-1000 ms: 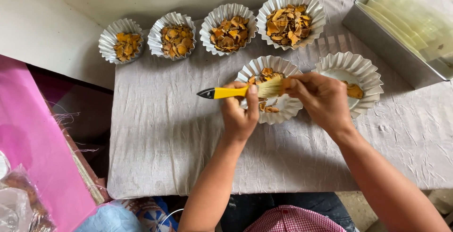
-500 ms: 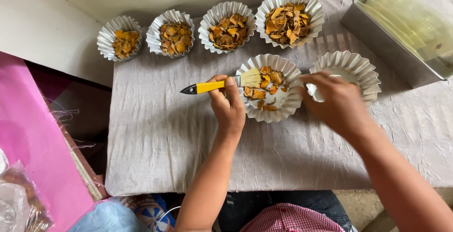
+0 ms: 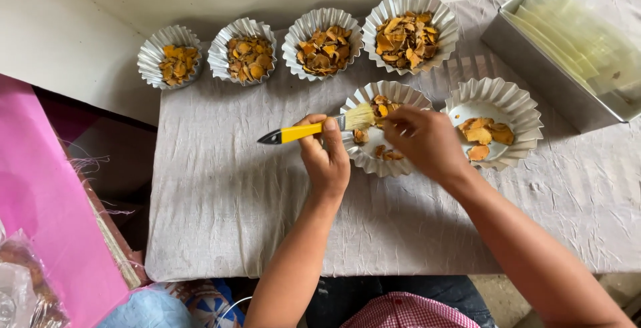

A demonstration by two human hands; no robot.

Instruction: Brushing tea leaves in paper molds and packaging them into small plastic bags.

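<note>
My left hand [image 3: 325, 158] grips a yellow-handled brush [image 3: 304, 131], its pale bristles lying over a fluted foil cup [image 3: 360, 158] of orange-brown dried slices. My right hand [image 3: 427, 142] hovers over that same cup, fingertips pinched at the bristles around what looks like one slice; the piece itself is mostly hidden. To the right stands another foil cup [image 3: 517, 101] with a few slices in it.
Along the far edge of the grey cloth-covered table [image 3: 234, 208] sit several filled foil cups [image 3: 247, 54]. A metal tray [image 3: 534, 54] of pale sheets stands at the right. A pink board [image 3: 40, 201] leans at the left.
My right hand has come back from the right-hand cup to the middle cup, meeting the brush bristles. The brush and my left hand shifted slightly.
</note>
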